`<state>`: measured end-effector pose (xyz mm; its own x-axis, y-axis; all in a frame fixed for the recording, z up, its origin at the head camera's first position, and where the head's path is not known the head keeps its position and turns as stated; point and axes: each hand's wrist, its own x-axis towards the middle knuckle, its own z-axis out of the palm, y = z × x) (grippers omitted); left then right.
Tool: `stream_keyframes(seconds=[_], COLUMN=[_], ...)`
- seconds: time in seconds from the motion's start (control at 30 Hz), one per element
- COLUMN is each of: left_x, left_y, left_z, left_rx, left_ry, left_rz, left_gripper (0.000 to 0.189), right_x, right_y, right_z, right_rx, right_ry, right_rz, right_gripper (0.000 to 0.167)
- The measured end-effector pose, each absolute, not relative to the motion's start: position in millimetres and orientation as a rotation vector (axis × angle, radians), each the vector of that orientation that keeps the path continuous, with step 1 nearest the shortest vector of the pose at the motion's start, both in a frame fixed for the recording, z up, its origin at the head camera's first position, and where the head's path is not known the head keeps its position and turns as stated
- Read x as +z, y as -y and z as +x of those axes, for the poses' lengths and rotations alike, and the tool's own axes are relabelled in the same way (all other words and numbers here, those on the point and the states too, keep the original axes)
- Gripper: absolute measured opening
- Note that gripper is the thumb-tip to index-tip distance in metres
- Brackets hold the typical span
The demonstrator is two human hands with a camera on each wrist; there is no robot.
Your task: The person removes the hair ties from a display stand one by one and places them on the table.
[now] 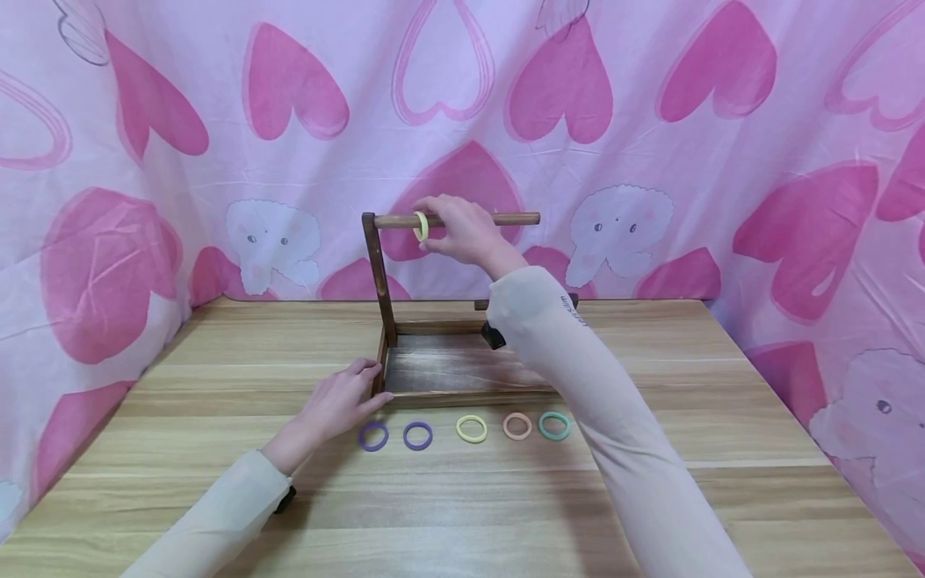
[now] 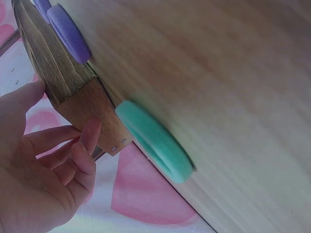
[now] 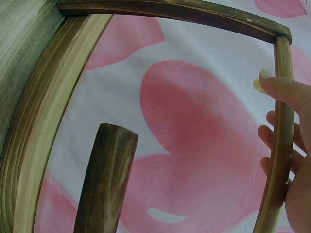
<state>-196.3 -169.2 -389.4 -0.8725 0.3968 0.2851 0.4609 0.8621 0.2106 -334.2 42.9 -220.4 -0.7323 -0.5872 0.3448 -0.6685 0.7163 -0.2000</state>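
Note:
My right hand [image 1: 462, 229] pinches a yellow hair tie [image 1: 424, 229] between thumb and fingers. This tie encircles the upper rod [image 1: 516, 218] of a dark wooden stand [image 1: 462, 398], toward the rod's left end. In the right wrist view the fingers lie behind the rod, and only a bit of yellow shows at the thumb. Thumb and fingers of my left hand [image 1: 336, 401] hold the front left corner of the stand's base. On the table before the base lie two purple hair ties [image 1: 373, 449], a yellow one [image 1: 472, 441], a pink one [image 1: 517, 438] and a green one [image 1: 554, 438].
The stand's upright [image 1: 379, 281] rises from the left end of its base. A lower rod [image 1: 482, 305] is partly hidden behind my right sleeve [image 1: 614, 385]. Behind the wooden table [image 1: 231, 345] hangs a pink heart-patterned cloth [image 1: 650, 48].

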Motion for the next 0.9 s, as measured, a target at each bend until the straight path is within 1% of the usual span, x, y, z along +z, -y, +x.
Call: stream_keyframes(seconds=[0.33,0.57,0.9], left_x=[-389,-389,-389], left_y=[169,168,168], left_z=[-197,-197,-197], left_rx=[-0.390,-0.394,-0.396], left_ry=[2.820,2.827,2.822], left_rz=[-0.648,-0.640,-0.643], left_gripper=[0.055,0.055,0.055], right_x=[-222,-223,-226], right_y=[-47,-57,-72], right_z=[-336,-339,-342], right_rx=[0.457,0.513,0.560], right_ry=[2.614,2.582,2.558], right_rz=[0.978,0.974,0.967], right_gripper=[0.047,0.041,0.040])
